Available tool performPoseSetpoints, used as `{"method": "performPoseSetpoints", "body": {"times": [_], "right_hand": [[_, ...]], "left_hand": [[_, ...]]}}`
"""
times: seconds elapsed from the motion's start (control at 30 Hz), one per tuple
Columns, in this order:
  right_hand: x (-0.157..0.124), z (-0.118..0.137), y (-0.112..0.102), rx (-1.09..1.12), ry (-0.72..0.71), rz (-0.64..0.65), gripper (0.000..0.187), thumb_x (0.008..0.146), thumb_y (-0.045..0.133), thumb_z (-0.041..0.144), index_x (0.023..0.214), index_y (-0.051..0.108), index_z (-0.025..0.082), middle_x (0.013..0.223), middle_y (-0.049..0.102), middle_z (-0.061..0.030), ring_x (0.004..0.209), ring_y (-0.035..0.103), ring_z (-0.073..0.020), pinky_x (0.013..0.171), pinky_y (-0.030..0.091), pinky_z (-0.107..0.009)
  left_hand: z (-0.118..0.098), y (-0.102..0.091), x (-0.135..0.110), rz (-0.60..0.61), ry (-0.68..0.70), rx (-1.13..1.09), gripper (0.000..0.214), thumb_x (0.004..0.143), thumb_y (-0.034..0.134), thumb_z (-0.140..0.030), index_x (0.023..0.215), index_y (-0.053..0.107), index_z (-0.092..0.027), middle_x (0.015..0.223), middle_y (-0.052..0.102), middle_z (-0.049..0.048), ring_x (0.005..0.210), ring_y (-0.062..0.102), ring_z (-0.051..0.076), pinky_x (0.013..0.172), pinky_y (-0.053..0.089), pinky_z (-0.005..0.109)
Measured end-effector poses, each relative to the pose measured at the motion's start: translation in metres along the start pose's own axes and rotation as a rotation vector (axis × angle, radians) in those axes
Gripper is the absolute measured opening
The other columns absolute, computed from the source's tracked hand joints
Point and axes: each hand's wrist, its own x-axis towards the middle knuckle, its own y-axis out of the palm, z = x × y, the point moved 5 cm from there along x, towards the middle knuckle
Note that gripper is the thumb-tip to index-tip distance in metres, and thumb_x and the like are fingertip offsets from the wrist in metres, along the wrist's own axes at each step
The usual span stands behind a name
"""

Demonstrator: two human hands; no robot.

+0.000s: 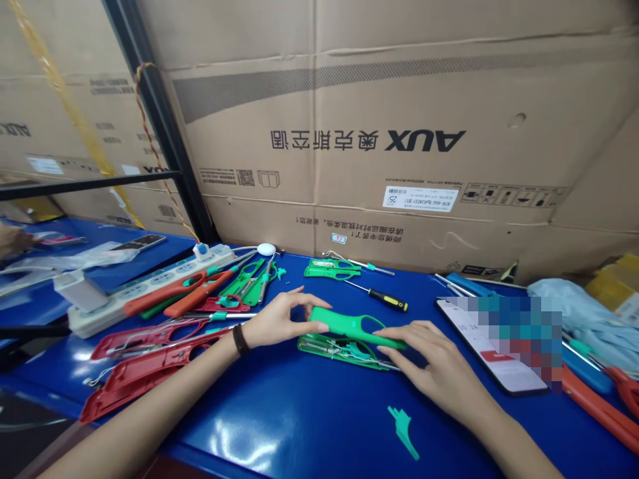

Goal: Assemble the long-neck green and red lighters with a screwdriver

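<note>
My left hand point(279, 319) pinches the left end of a green plastic handle shell point(349, 327). My right hand point(429, 366) has its fingers curled on the shell's right end. The shell is held just above a second green shell half point(327, 348), which lies open on the blue table point(299, 412) with metal parts inside it. A small green plastic piece point(403, 429) lies loose on the table near my right forearm.
Red handle shells point(144, 359), orange point(190, 296) and green parts point(249, 283) lie at the left beside a white power strip point(164, 279). A screwdriver point(382, 297) and another green assembly point(332, 268) lie behind. A phone point(494, 346) sits at the right. Cardboard boxes point(399, 133) wall the back.
</note>
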Motion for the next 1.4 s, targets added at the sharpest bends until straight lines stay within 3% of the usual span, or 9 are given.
{"method": "performPoseSetpoints", "body": {"times": [0.13, 0.27, 0.4, 0.5, 0.6, 0.7, 0.87, 1.0, 1.4], "right_hand": [[0.001, 0.004, -0.002, 0.075, 0.042, 0.020, 0.017, 0.086, 0.060, 0.034, 0.101, 0.065, 0.029, 0.094, 0.071, 0.0000, 0.090, 0.062, -0.0198, 0.080, 0.048, -0.034], [0.003, 0.009, -0.008, 0.106, 0.069, -0.032, 0.010, 0.087, 0.057, 0.030, 0.089, 0.067, 0.027, 0.086, 0.071, -0.0009, 0.086, 0.063, -0.0197, 0.079, 0.048, -0.033], [0.009, 0.012, -0.005, 0.194, 0.079, -0.039, 0.013, 0.088, 0.055, 0.031, 0.086, 0.067, 0.026, 0.085, 0.072, -0.0015, 0.084, 0.065, -0.0199, 0.079, 0.049, -0.032], [0.017, -0.005, -0.001, 0.282, 0.244, -0.095, 0.018, 0.085, 0.056, 0.039, 0.087, 0.069, 0.027, 0.092, 0.073, -0.0016, 0.087, 0.067, -0.0214, 0.081, 0.049, -0.032], [0.028, -0.032, 0.002, 0.302, 0.399, -0.133, 0.024, 0.081, 0.058, 0.045, 0.085, 0.069, 0.024, 0.094, 0.073, -0.0029, 0.087, 0.067, -0.0235, 0.078, 0.050, -0.034], [0.039, -0.046, 0.009, 0.308, 0.400, -0.038, 0.028, 0.083, 0.053, 0.045, 0.085, 0.069, 0.022, 0.086, 0.073, -0.0046, 0.079, 0.067, -0.0225, 0.075, 0.051, -0.034], [0.040, -0.030, -0.002, 0.056, 0.255, -0.031, 0.016, 0.078, 0.064, 0.037, 0.086, 0.071, 0.025, 0.111, 0.063, -0.0079, 0.108, 0.054, -0.0283, 0.097, 0.036, -0.046], [0.030, -0.001, 0.010, 0.153, 0.105, 0.241, 0.012, 0.080, 0.064, 0.040, 0.082, 0.069, 0.028, 0.094, 0.064, -0.0011, 0.096, 0.057, -0.0202, 0.091, 0.041, -0.037], [0.025, 0.011, 0.019, 0.009, 0.115, 0.301, 0.008, 0.085, 0.058, 0.026, 0.079, 0.064, 0.026, 0.088, 0.061, 0.0014, 0.092, 0.056, -0.0179, 0.101, 0.029, -0.044]], "left_hand": [[-0.003, -0.002, -0.003, -0.082, 0.032, -0.015, 0.036, 0.080, 0.064, -0.045, 0.107, 0.065, -0.020, 0.088, 0.066, -0.0004, 0.077, 0.060, 0.013, 0.110, 0.021, 0.047], [-0.015, 0.005, 0.003, -0.037, 0.161, 0.091, 0.044, 0.069, 0.073, -0.051, 0.100, 0.067, -0.022, 0.084, 0.066, -0.0009, 0.083, 0.062, 0.016, 0.111, 0.016, 0.049], [-0.016, 0.014, 0.008, 0.010, 0.198, 0.162, 0.042, 0.070, 0.073, -0.048, 0.102, 0.067, -0.022, 0.074, 0.063, -0.0027, 0.074, 0.061, 0.014, 0.107, 0.025, 0.048], [-0.017, 0.006, 0.010, -0.172, 0.204, 0.178, 0.038, 0.081, 0.065, -0.040, 0.114, 0.061, -0.022, 0.100, 0.061, 0.0054, 0.095, 0.057, 0.019, 0.102, 0.033, 0.044], [-0.023, -0.003, 0.005, -0.393, 0.227, 0.269, 0.040, 0.083, 0.062, -0.033, 0.121, 0.054, -0.020, 0.125, 0.044, 0.0123, 0.117, 0.041, 0.025, 0.103, 0.031, 0.045], [-0.027, 0.010, 0.002, -0.218, 0.270, 0.256, 0.039, 0.075, 0.069, -0.038, 0.107, 0.058, -0.019, 0.113, 0.050, 0.0095, 0.107, 0.047, 0.024, 0.098, 0.036, 0.042], [-0.026, 0.030, -0.004, 0.071, 0.299, 0.188, 0.046, 0.063, 0.078, -0.040, 0.103, 0.062, -0.021, 0.103, 0.058, 0.0051, 0.095, 0.055, 0.022, 0.096, 0.038, 0.040], [-0.022, 0.029, -0.003, 0.098, 0.305, 0.089, 0.048, 0.064, 0.076, -0.034, 0.107, 0.061, -0.019, 0.101, 0.063, 0.0052, 0.092, 0.057, 0.019, 0.085, 0.046, 0.031], [-0.015, 0.028, -0.004, 0.146, 0.250, 0.090, 0.037, 0.069, 0.072, -0.026, 0.105, 0.066, -0.020, 0.092, 0.067, 0.0040, 0.081, 0.061, 0.016, 0.076, 0.048, 0.026]]}}
